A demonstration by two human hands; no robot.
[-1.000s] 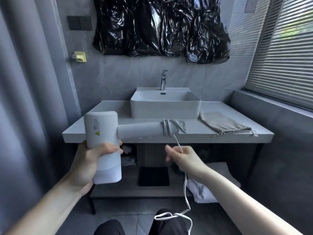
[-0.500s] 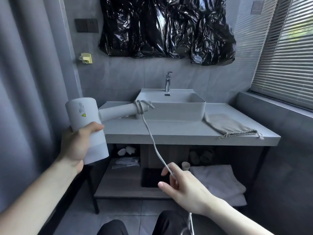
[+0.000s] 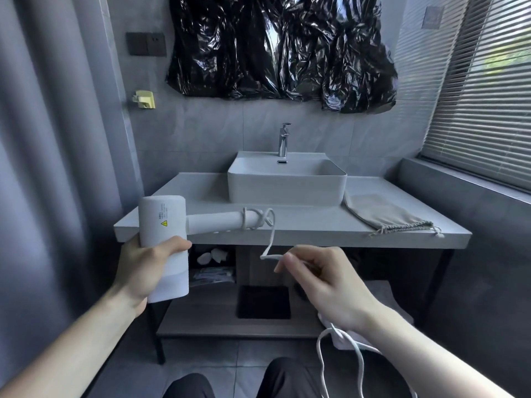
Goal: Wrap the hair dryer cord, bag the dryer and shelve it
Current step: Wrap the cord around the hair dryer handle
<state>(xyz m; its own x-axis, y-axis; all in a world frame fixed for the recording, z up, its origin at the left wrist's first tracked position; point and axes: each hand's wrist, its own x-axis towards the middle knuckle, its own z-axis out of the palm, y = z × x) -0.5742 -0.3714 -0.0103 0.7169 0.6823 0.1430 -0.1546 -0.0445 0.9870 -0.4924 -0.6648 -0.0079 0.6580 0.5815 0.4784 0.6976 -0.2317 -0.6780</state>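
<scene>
My left hand [image 3: 146, 268] grips the barrel of the white hair dryer [image 3: 163, 222], whose handle points right over the counter's front edge. A few turns of the white cord [image 3: 271, 237] sit around the handle's end. From there the cord drops to my right hand [image 3: 324, 280], which pinches it between thumb and fingers. The rest of the cord hangs in loops below my right wrist. A beige drawstring bag [image 3: 382, 215] lies flat on the counter to the right of the basin.
A white basin [image 3: 287, 182] with a chrome tap stands mid-counter on the grey vanity [image 3: 316, 234]. Below it a wooden shelf [image 3: 209, 311] holds a black mat, packets and white towels. Window blinds fill the right side; black plastic hangs on the wall.
My left hand brought the dryer down and right, back in front of the counter edge. My right hand rose with the cord, which went from taut to slack, toward the handle.
</scene>
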